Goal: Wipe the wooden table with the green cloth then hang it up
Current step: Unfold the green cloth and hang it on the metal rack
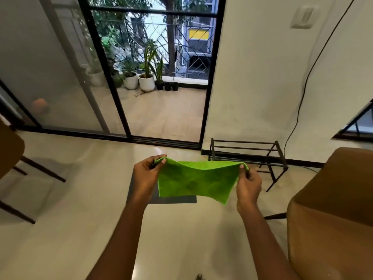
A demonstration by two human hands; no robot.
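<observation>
The green cloth (194, 181) hangs spread out in the air in front of me, above the pale floor. My left hand (146, 176) pinches its upper left corner and my right hand (249, 183) pinches its upper right corner. The cloth sags a little between the two hands and its lower right corner points down. No wooden table is in view.
A low black metal rack (249, 153) stands against the white wall, just beyond my right hand. A brown chair (331, 215) is at the right, another chair (12, 158) at the left edge. A grey mat (171, 199) lies under the cloth. The sliding glass door (165, 77) opens onto a balcony with potted plants.
</observation>
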